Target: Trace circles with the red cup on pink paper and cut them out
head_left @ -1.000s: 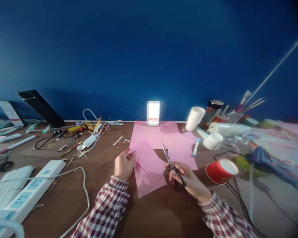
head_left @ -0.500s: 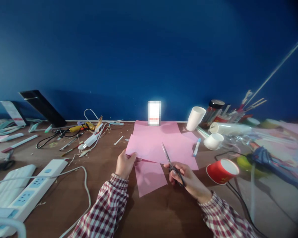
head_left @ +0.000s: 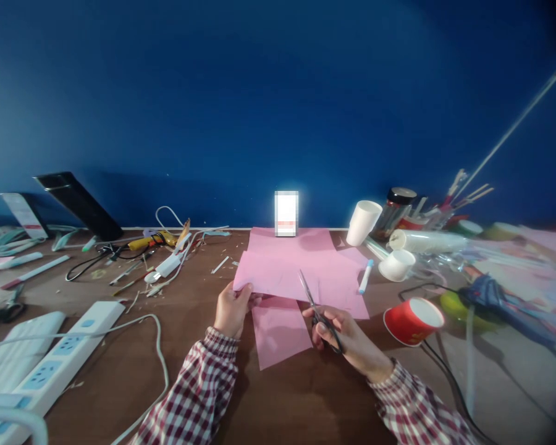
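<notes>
Pinched between thumb and fingers of my left hand (head_left: 231, 309) is the left corner of a pink sheet of paper (head_left: 269, 269), lifted a little off the table. My right hand (head_left: 340, 334) is closed round the black handles of a pair of scissors (head_left: 309, 290). The metal blades point up and away, lying over the near part of the pink sheet; I cannot tell whether paper is between them. Below the sheet lies a smaller pink piece of paper (head_left: 280, 340), partly covered by it. More pink paper (head_left: 291, 241) spreads behind.
To the right stand a red paper cup (head_left: 405, 324), white paper cups (head_left: 364, 222) and a marker (head_left: 366, 277). A white power strip (head_left: 50, 371) with a cable lies at left. A glue gun (head_left: 151, 240) and scraps are behind it. A blue wall (head_left: 278, 111) closes the back.
The scissors have shifted slightly left over the pink sheet with my right hand. My left hand keeps its hold on the sheet's corner, and the whole view has moved very slightly.
</notes>
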A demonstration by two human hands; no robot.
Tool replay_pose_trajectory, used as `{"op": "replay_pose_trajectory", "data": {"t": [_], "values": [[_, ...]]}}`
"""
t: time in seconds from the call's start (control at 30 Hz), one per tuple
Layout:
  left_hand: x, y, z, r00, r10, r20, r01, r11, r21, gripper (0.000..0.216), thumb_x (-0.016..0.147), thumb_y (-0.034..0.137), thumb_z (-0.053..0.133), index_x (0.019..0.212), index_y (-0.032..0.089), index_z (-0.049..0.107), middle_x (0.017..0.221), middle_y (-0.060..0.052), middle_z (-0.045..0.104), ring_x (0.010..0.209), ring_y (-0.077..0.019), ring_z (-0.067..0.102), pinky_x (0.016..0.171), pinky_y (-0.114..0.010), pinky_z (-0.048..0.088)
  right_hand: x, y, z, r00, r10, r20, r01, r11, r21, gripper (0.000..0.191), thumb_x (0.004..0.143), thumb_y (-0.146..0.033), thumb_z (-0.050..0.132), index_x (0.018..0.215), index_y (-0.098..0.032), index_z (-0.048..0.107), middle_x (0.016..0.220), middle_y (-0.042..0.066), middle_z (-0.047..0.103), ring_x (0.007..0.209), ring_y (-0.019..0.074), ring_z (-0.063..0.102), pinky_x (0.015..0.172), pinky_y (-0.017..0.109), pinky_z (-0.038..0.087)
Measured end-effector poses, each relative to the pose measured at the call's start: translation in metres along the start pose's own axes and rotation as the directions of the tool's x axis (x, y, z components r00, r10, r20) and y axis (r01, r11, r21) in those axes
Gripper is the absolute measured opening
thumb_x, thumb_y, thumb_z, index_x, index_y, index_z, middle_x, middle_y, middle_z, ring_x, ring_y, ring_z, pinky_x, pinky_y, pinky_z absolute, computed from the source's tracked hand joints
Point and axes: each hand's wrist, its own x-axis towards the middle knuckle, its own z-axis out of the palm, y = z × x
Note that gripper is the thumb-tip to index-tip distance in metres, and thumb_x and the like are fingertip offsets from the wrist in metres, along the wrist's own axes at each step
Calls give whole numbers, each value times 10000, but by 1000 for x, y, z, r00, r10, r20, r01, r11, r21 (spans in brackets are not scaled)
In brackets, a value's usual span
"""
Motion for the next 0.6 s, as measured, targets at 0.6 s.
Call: {"op": "replay_pose_trajectory", "data": {"t": [0.6], "values": [[-29,-7,35,997,-71,-37,51,915,-401,181,662,105,708,790,142,587,710,-6,665,675,-118,652,662,-244,566,3,5,14,996,84,-41,-81,994,69,413,771,-479,646,995,-143,559,667,-20,532,602,103,507,555,230,398]]}}
